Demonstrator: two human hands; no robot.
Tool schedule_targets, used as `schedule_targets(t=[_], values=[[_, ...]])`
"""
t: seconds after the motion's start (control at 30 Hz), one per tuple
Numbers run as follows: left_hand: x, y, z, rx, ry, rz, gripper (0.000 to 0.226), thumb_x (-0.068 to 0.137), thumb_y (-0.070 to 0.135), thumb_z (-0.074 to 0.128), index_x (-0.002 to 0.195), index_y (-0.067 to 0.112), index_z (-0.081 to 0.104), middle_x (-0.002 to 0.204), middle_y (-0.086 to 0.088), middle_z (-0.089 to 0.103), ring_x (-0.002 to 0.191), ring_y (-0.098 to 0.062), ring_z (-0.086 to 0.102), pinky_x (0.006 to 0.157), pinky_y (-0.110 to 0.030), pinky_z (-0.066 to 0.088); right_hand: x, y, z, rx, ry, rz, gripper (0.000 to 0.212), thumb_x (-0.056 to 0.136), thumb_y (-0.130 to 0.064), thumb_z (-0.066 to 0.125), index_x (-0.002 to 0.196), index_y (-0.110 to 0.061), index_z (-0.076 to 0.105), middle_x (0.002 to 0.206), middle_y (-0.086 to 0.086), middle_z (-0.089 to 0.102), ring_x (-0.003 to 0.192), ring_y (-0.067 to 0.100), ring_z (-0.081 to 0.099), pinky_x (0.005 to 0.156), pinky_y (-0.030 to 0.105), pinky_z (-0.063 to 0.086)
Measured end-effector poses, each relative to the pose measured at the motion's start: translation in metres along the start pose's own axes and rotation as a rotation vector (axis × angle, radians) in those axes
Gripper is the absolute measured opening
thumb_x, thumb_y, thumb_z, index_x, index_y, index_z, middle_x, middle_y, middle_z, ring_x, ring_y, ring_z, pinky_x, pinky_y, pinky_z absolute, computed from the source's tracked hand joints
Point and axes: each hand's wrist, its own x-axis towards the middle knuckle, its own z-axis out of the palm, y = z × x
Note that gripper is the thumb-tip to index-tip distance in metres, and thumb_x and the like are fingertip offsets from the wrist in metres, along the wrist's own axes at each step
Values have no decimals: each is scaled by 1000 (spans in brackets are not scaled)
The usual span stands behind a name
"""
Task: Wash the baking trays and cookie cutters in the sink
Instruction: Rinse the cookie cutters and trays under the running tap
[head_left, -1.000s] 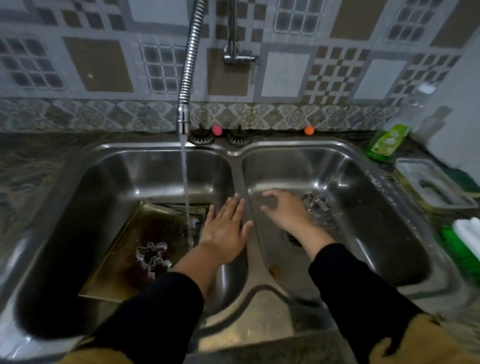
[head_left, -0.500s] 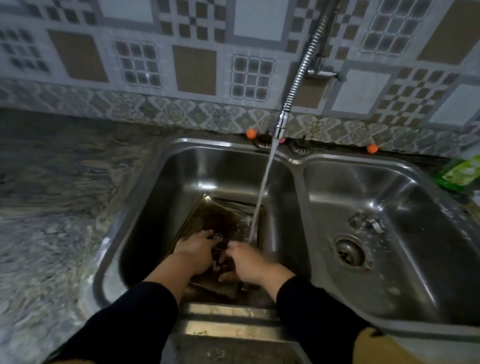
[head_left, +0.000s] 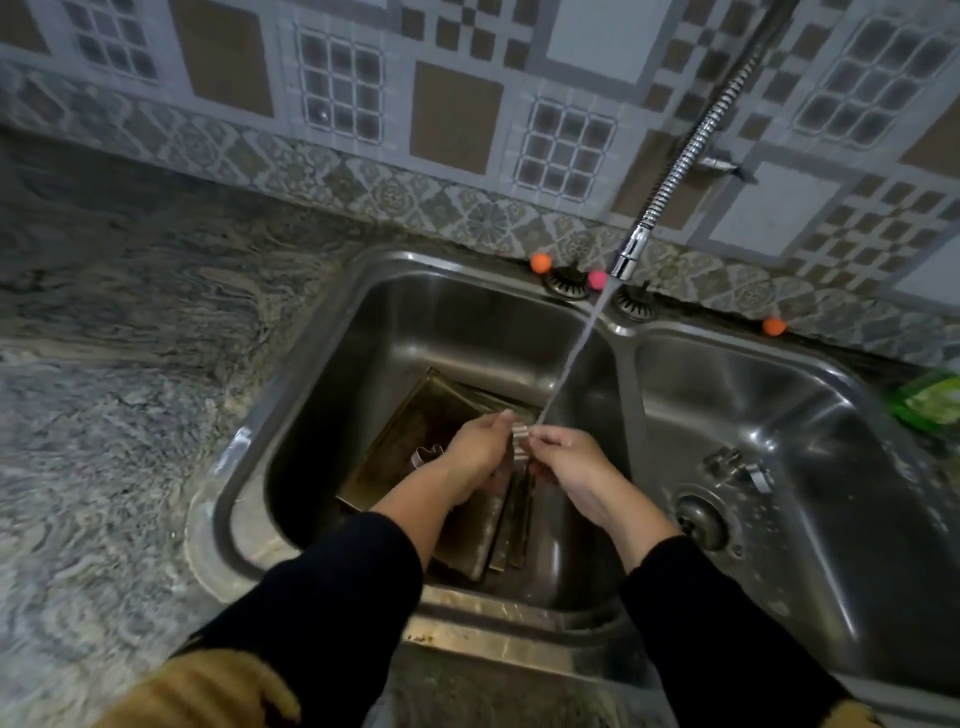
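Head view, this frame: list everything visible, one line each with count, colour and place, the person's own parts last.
stainless steel double sink: one, silver, set into the counter.
dark stained baking trays: apparently several stacked, brown, left basin.
metal cookie cutter: one, silver, held between both hands near the water stream.
second metal cookie cutter: one, silver, lying on the top tray.
flexible metal faucet hose: one, chrome, running water into the left basin.
small round balls: three, two orange and one pink, back sink ledge.
green packet: one, right edge, partly cut off.
mottled stone counter: grey, left of the sink.
patterned tile wall: grey and brown, behind.
left hand: pinches the held cutter.
right hand: pinches the same cutter.
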Motion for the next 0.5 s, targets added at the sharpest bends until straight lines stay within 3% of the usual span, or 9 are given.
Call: schedule_targets(t=[0.1, 0.23, 0.4, 0.5], values=[[3, 1, 6, -75, 11, 34, 24, 100, 34, 48, 117, 24, 61, 108, -7, 67, 95, -23, 67, 79, -35, 56, -4, 1, -2, 51, 42, -26, 21, 95, -14, 54, 111, -18, 68, 92, 3, 71, 78, 14, 65, 65, 24, 48], [10, 1, 5, -137, 12, 96, 18, 97, 29, 54, 109, 22, 66, 103, -5, 69, 93, -20, 68, 82, -35, 58, -11, 3, 0, 150, 40, -35, 21, 93, -14, 56, 107, -23, 69, 99, 4, 73, 95, 20, 68, 77, 31, 51], [4, 3, 9, -183, -19, 76, 20, 99, 31, 49, 112, 22, 61, 105, -7, 68, 89, -19, 68, 69, -27, 58, -15, -3, 4, 238, 160, -2, 23, 94, -24, 58, 115, -21, 67, 104, 5, 71, 97, 21, 68, 85, 35, 55], [3, 3, 11, -137, -14, 103, 21, 101, 32, 45, 114, 24, 59, 106, -6, 66, 91, -18, 66, 71, -28, 56, -13, -10, 4, 252, 189, 54, 24, 95, -27, 55, 115, -18, 64, 106, 6, 69, 98, 22, 66, 90, 37, 53]])
